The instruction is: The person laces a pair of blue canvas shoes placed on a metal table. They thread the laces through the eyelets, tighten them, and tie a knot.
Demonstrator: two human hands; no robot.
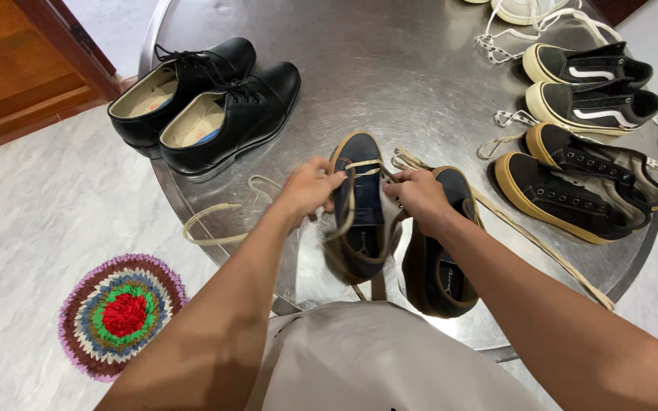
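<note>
The left hand [310,189] and the right hand [418,194] met over a navy canvas shoe [361,205] with a tan sole, which sat tilted at the near edge of the round steel table [390,68], its toe pointing away from the person. Both sets of fingers were closed narrowly, pinching a tan lace [362,166] where it crossed the upper eyelets; the exact hold of the right fingertips was probably a pinch, though the shoe's tongue hid part of them. The loose end of that lace [215,228] trailed off to the left across the table. Just beside the shoe lay its mate [439,262], touching the right wrist, with a long lace [550,255] running toward the table's rim. A pair of black leather dress shoes [207,106] stood well apart at the far left, and black sneakers with yellow soles [580,183] and black sneakers with white stripes [592,84] sat to the right. The likely risks: the tilted shoe might slip off the near edge if the pinch loosened, and the trailing lace could snag or pull out of an eyelet under an uneven tug.
</note>
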